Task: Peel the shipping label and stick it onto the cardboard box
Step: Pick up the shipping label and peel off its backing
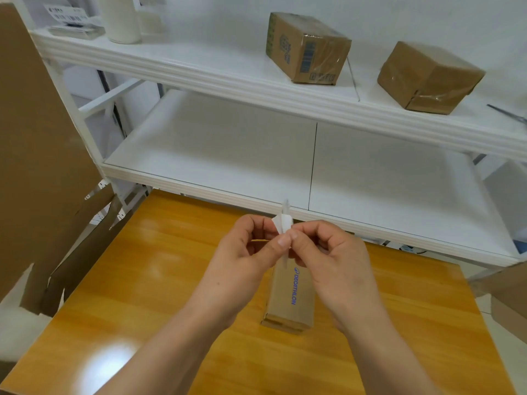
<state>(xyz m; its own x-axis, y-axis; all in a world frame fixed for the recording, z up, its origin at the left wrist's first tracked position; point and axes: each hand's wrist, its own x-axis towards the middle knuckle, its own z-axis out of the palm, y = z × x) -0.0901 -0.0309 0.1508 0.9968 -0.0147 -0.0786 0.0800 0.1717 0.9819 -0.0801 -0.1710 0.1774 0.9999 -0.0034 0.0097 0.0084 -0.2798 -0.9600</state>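
A narrow cardboard box (291, 297) with blue DECATHLON print lies on the orange wooden table (142, 280), its far end hidden behind my hands. Above it I hold a white shipping label (283, 220) edge-on, so it shows as a thin strip with one corner curled apart near the top. My left hand (248, 252) pinches the label from the left with thumb and fingers. My right hand (328, 252) pinches it from the right, thumb tips nearly touching. The label's printed face is not visible.
A white shelf rack (256, 89) stands behind the table. Two taped cardboard boxes (308, 48) (427, 78) sit on the upper shelf, with a white roll (119, 18) and a stack of labels (74, 24) at its left. Flattened cardboard (42, 138) leans at the left; another box (507, 295) at right.
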